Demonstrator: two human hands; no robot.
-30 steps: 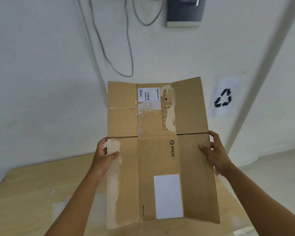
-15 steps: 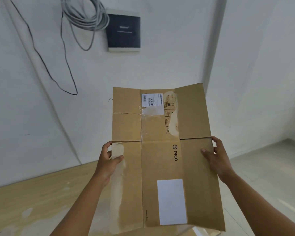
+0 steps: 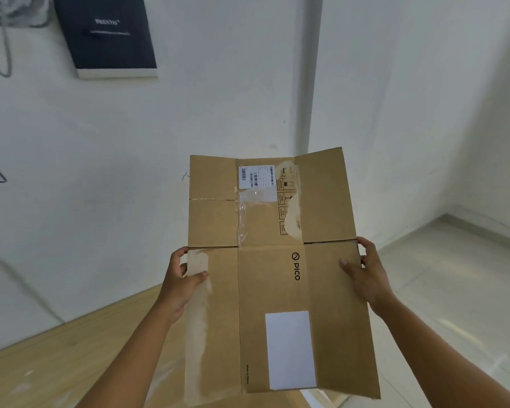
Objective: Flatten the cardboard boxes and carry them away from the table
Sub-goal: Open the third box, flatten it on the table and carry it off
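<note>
Walls (image 3: 218, 113), white and bare, take up most of what you see, meeting in a corner behind the box. Pale floor (image 3: 454, 290) runs off to the right. The wooden worktop (image 3: 56, 363) lies low on the left, its far edge against the wall, with pale scuffs on its surface.

The box (image 3: 265, 290) is flattened and held up in the air, roughly upright, in front of the person; its lower part hangs over the right end of the worktop, and I can't tell whether it touches it. Its upper flaps are spread open, the right one angled a little.

A dark panel (image 3: 109, 36) is fixed high on the left wall, with grey cables (image 3: 3, 39) looped beside it.

The left hand (image 3: 178, 285) grips the box's left edge about halfway up, thumb on the front face, fingers curled behind. The right hand (image 3: 368, 275) grips the right edge at the same height, thumb on the front, fingers wrapped round the edge.

A blank white label (image 3: 289, 348) sits low on the middle panel. A barcode sticker (image 3: 256, 176) sits near the top, with torn clear tape under it. A black PICO logo (image 3: 296, 266) runs sideways between them.
</note>
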